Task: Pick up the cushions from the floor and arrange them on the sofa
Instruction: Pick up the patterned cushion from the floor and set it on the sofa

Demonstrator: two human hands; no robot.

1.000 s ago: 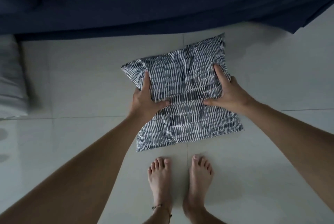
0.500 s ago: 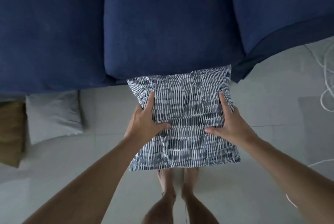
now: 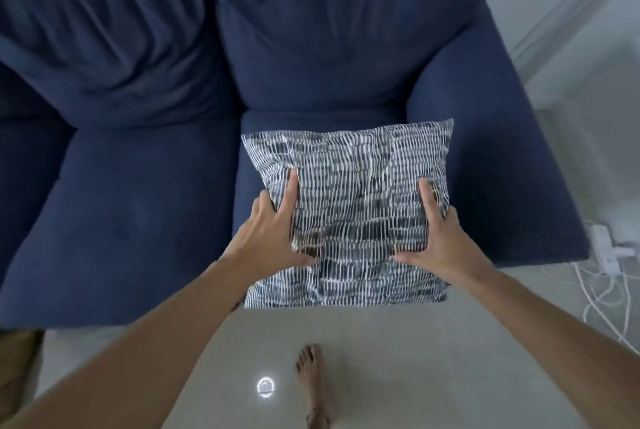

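Navy sofa (image 3: pixel 145 221), right-hand seat beside the armrest (image 3: pixel 485 165), is the likely landing place. The patterned cushion (image 3: pixel 349 207) hangs in the air over that seat's front edge, clamped at its sides by the left hand (image 3: pixel 273 238) and right hand (image 3: pixel 446 241), fingers spread, thumbs across the face. Best carried further in and stood against the backrest before release. Its underside, the other cushions, and the blurred cables (image 3: pixel 602 290) at the right are hard to make out.
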